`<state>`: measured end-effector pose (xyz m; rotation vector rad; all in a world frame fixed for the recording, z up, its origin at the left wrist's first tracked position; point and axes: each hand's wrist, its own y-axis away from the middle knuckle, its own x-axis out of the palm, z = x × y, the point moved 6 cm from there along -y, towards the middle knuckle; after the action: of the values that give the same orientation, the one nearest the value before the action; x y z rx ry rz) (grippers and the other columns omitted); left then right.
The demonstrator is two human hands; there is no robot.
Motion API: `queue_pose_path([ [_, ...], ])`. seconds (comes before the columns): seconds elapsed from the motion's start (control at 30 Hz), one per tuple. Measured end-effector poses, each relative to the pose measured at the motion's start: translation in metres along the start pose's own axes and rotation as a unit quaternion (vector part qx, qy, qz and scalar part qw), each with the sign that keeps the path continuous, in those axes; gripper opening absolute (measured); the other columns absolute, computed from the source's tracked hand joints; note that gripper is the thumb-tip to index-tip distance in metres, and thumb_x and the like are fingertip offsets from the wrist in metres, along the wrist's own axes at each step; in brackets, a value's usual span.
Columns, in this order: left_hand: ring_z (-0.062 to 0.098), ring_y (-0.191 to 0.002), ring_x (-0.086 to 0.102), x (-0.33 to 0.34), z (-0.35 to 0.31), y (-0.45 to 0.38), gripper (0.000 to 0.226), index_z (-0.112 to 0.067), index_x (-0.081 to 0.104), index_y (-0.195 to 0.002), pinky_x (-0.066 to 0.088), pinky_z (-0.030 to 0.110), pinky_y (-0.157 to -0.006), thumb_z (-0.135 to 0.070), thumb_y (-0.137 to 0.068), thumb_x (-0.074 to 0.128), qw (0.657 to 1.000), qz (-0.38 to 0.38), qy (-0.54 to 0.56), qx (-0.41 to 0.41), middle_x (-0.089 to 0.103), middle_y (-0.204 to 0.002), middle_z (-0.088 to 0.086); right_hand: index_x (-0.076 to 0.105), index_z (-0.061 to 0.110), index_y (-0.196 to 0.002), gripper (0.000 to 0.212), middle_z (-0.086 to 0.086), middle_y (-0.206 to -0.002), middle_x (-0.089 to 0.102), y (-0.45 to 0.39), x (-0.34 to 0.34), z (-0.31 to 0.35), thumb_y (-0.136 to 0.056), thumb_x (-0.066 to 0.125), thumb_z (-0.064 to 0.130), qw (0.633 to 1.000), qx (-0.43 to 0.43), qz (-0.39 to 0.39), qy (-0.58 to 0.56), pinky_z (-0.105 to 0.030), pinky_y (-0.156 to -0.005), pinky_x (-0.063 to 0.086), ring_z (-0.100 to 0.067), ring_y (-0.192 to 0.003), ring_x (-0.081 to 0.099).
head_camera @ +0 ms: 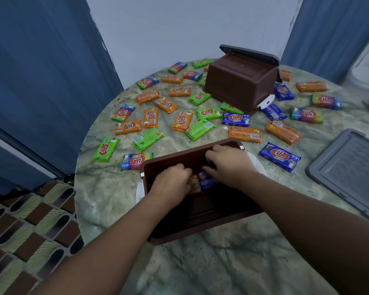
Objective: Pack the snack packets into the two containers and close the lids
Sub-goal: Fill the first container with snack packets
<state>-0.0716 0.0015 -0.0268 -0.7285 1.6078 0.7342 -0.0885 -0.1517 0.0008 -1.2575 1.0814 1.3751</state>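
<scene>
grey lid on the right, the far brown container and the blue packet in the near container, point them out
grey lid (pixel 349 167), head view, on its flat textured middle panel.
far brown container (pixel 237 81), head view, on its upturned base.
blue packet (pixel 207 179), head view, on the wrapper showing between the two hands.

Container (pixel 192 218) floor and fingertips hidden beneath both hands, blurred.

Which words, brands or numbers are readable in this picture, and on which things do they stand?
"KUAT": red oval logo on the blue packet, the green packet and the orange packet; the same logo shows on most other packets on the table.
Small print and barcodes on the packets: too small to read.
Brown container, grey lid: no text visible.
</scene>
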Motion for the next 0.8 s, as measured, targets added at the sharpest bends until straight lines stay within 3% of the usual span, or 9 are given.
queue_pose_path([
  [0.1,0.022,-0.096,0.054,-0.039,0.007,0.006,0.019,-0.019,0.063,-0.109,0.049,0.036,-0.072,-0.031,-0.095,0.063,0.987,-0.153,-0.043,0.019,0.058,-0.102,0.0,0.056,0.024,-0.118,0.033,-0.003,-0.114,0.056,-0.006,-0.03,-0.01,-0.094,0.06,0.045,0.991,0.013,-0.123,0.054,-0.038,-0.084,0.044,-0.023,-0.104,0.05],
  [0.17,0.021,-0.096,0.05,-0.056,0.02,0.004,0.025,-0.019,0.062,-0.113,0.046,0.033,-0.073,-0.032,-0.092,0.067,0.977,-0.204,-0.065,0.002,0.057,-0.103,0.0,0.053,0.029,-0.131,0.045,-0.004,-0.126,0.051,-0.012,-0.035,-0.02,-0.09,0.067,0.044,0.991,0.048,-0.109,0.059,-0.042,-0.093,0.045,-0.026,-0.115,0.047],
  [0.23,0.024,-0.102,0.051,-0.059,0.036,-0.005,0.033,-0.024,0.062,-0.121,0.046,0.036,-0.079,-0.039,-0.092,0.067,0.98,-0.173,-0.089,-0.03,0.059,-0.11,0.0,0.054,0.035,-0.137,0.045,-0.002,-0.134,0.051,-0.019,-0.029,-0.027,-0.094,0.065,0.044,0.997,0.063,-0.042,0.019,-0.043,-0.096,0.046,-0.027,-0.123,0.048],
  [0.33,0.023,-0.103,0.06,-0.054,0.05,-0.016,0.025,-0.028,0.069,-0.111,0.048,0.037,-0.076,-0.046,-0.097,0.059,0.993,-0.091,-0.044,-0.054,0.067,-0.107,-0.005,0.058,0.037,-0.136,0.036,0.0,-0.128,0.059,-0.025,-0.022,-0.029,-0.1,0.057,0.041,0.997,0.059,0.028,-0.038,-0.04,-0.087,0.048,-0.026,-0.12,0.052],
  [0.6,0.024,-0.102,0.064,-0.057,0.09,-0.011,0.022,-0.033,0.072,-0.113,0.053,0.037,-0.079,-0.044,-0.096,0.062,0.993,-0.011,-0.003,-0.117,0.071,-0.106,-0.001,0.06,0.037,-0.135,0.035,0.0,-0.127,0.06,-0.049,-0.02,0.001,-0.1,0.057,0.042,0.998,0.033,0.036,-0.042,-0.043,-0.09,0.053,-0.026,-0.119,0.056],
  [0.8,0.026,-0.104,0.064,-0.062,0.134,0.008,0.023,-0.033,0.073,-0.112,0.054,0.039,-0.082,-0.044,-0.094,0.065,0.987,0.011,-0.002,-0.161,0.072,-0.109,0.001,0.064,0.037,-0.126,0.027,-0.002,-0.118,0.062,-0.075,-0.011,0.04,-0.099,0.057,0.042,0.999,0.002,0.023,-0.036,-0.039,-0.082,0.053,-0.028,-0.112,0.058],
])
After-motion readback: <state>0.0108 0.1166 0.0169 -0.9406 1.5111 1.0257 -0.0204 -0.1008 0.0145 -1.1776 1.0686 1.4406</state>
